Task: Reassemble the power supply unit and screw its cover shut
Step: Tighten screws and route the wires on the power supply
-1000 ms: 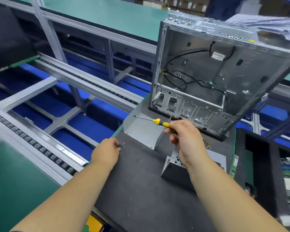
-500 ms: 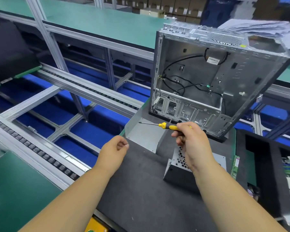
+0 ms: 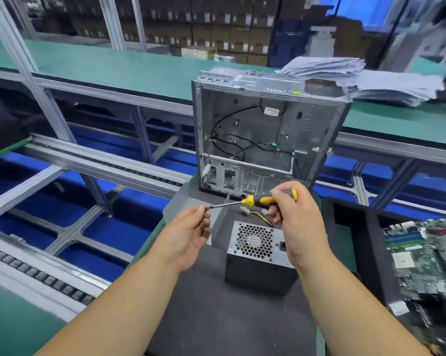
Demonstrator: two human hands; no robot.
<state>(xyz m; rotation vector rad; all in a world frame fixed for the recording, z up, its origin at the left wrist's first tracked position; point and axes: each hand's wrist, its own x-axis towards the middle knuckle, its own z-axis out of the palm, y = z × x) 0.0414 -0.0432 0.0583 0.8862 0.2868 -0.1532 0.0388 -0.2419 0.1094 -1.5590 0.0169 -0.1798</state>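
Observation:
The grey power supply unit [image 3: 257,260] stands on the dark foam mat [image 3: 216,317], its fan grille facing me and yellow wires trailing behind it. My right hand [image 3: 293,217] grips a yellow-and-black screwdriver [image 3: 257,200] above the unit, shaft pointing left. My left hand [image 3: 191,232] pinches something small at the screwdriver's tip; the item itself is too small to make out. A bent grey metal cover [image 3: 191,209] lies on the mat behind my left hand.
An open, empty computer case [image 3: 265,134] stands upright just behind the unit. A black tray with a green motherboard [image 3: 427,255] sits at the right. Paper stacks [image 3: 371,78] lie on the far green bench. Conveyor rails and blue gaps run along the left.
My left hand lifted off the mat and came up to the screwdriver tip. My right hand rose slightly with the screwdriver. The view shifted, so the unit's fan face now shows.

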